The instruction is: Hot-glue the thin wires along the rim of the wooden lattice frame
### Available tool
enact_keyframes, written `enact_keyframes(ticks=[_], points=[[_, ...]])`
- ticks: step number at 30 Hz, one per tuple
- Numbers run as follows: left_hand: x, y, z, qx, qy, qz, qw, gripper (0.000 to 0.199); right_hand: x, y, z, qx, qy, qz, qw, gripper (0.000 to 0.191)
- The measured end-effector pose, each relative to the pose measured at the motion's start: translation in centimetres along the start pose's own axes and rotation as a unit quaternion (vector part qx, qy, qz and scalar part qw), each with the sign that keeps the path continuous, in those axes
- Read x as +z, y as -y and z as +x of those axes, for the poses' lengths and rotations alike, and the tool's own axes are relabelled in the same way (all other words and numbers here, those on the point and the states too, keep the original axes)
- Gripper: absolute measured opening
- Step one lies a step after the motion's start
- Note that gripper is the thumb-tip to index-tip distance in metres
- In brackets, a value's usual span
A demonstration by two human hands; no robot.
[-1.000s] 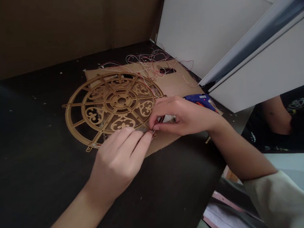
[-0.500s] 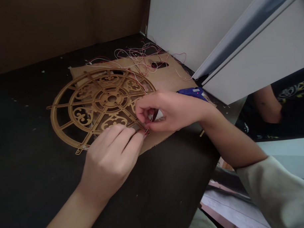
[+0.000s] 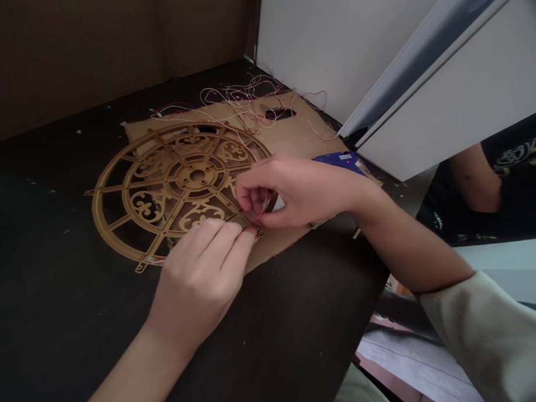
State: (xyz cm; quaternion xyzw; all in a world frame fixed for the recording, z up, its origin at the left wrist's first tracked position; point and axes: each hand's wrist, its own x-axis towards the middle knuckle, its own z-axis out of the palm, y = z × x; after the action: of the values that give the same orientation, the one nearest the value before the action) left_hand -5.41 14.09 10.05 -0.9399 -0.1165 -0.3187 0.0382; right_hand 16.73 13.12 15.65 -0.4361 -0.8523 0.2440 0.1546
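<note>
A round gold-brown ornamental grille (image 3: 199, 176), with spokes and scrollwork, lies flat on a cardboard sheet (image 3: 287, 133). My right hand (image 3: 294, 185) arches over its right edge, thumb and fingers closed on a thin wire (image 3: 266, 196) that shows between them. Beside it at the near rim, my left hand (image 3: 204, 268) is closed, its fingertips pressed together by a small tab (image 3: 259, 232) of the grille. Whatever those left fingers grip is hidden. White and red wire (image 3: 230, 127) runs across the grille's far rim toward my right hand.
A tangle of red and white wires (image 3: 242, 96) spreads over the back of the cardboard. Behind my right wrist lies a blue device (image 3: 339, 159) with a small red light. White panels (image 3: 333, 46) stand at the right, and a brown wall (image 3: 113, 48) closes the back.
My right hand has shifted slightly left and down, its gap narrowing. The left hand stays almost in place at the rim. The view has moved a little.
</note>
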Motion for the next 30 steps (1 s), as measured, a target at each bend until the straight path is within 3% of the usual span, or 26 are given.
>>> enact_keyframes(ticks=[10, 16, 30], points=[[0.0, 0.0, 0.2, -0.015, 0.010, 0.007, 1.000, 0.021, -0.7, -0.4, -1.8, -0.077, -0.085, -0.051, 0.992, 0.008], [0.0, -0.1, -0.1, -0.020, 0.009, 0.000, 1.000, 0.024, 0.1, -0.6, -2.1, -0.119, -0.069, -0.037, 0.990, 0.006], [0.0, -0.2, 0.3, -0.046, 0.026, -0.009, 0.999, 0.016, 1.0, -1.0, -1.9, -0.133, -0.079, -0.108, 0.982, 0.009]])
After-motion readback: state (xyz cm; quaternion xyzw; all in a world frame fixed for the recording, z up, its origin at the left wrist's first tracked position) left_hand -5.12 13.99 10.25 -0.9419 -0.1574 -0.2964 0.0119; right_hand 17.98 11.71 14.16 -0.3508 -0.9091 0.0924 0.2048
